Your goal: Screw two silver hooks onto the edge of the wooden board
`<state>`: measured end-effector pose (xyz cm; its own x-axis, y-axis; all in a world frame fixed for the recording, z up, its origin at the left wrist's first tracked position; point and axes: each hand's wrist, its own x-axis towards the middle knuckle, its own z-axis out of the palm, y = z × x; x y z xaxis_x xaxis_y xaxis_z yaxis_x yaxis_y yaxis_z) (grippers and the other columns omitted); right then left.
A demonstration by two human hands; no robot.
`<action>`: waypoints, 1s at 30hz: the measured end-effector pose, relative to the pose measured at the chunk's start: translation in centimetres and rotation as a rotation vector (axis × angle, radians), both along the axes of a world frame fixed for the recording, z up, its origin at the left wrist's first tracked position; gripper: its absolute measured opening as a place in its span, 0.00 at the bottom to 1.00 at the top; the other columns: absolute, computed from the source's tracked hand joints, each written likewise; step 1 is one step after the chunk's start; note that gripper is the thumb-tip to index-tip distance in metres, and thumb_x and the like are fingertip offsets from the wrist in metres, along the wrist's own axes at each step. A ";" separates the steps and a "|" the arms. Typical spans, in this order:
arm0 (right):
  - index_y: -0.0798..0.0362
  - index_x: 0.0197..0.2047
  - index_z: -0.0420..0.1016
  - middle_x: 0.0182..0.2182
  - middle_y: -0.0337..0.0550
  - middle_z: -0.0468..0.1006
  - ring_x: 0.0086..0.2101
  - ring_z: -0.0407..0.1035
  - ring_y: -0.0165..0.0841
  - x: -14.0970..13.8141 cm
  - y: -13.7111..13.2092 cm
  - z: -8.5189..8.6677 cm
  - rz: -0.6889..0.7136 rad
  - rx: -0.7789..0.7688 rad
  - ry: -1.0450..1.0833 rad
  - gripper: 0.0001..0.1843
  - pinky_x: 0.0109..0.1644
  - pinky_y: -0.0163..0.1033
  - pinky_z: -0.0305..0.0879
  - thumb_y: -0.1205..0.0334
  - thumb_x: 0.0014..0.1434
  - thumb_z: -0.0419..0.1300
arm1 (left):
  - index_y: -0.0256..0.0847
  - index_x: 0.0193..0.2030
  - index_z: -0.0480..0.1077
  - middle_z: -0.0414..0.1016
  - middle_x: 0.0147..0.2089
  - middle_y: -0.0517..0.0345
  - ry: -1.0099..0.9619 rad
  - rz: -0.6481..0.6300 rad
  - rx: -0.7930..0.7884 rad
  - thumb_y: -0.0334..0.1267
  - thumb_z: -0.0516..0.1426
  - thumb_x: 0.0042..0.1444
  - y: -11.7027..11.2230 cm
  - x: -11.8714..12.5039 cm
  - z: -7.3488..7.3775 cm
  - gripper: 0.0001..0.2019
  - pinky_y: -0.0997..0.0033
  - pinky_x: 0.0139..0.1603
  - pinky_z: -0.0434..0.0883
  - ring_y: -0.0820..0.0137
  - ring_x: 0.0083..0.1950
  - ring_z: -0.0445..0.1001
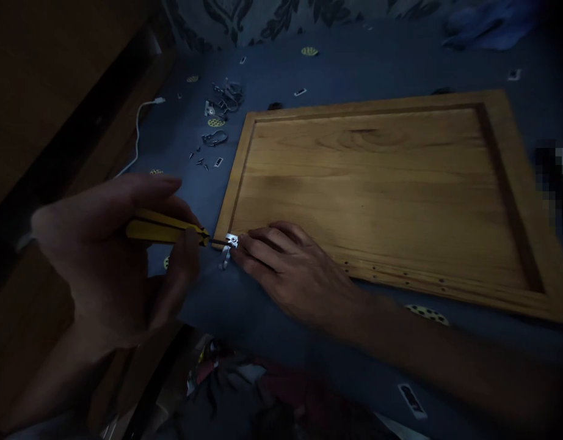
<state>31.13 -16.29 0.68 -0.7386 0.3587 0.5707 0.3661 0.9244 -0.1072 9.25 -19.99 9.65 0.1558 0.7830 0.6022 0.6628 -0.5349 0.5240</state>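
Observation:
A wooden cabinet door (pixel 377 183) lies flat on a blue cloth. At its near left corner sits a small metal hinge bracket (pixel 229 244). My left hand (pixel 112 256) is closed around a yellow-handled screwdriver (pixel 165 229), whose tip points right at the bracket. My right hand (pixel 286 263) rests on the door's corner, fingers pressed against the bracket and holding it in place.
Loose screws (pixel 199 160) and metal hinge parts (pixel 224 101) lie on the blue cloth (pixel 272 79) beyond the door's left side. A white cable (pixel 137 131) runs along the left. Dark wooden furniture (pixel 43 91) stands at far left. Mixed clutter lies at the bottom.

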 end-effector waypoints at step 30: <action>0.62 0.56 0.80 0.48 0.53 0.84 0.49 0.72 0.43 0.0 0.0 0.1 0.023 -0.025 0.000 0.19 0.55 0.52 0.68 0.72 0.75 0.48 | 0.58 0.62 0.69 0.67 0.55 0.59 0.063 -0.098 0.111 0.43 0.74 0.55 3.3 -0.4 -0.4 0.31 0.60 0.31 0.75 0.69 0.37 0.77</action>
<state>31.10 -16.29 0.81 -0.7472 0.3553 0.5616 0.3444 0.9298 -0.1300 8.88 -16.64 9.27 0.2684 0.6913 0.6708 0.6338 -0.6512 0.4174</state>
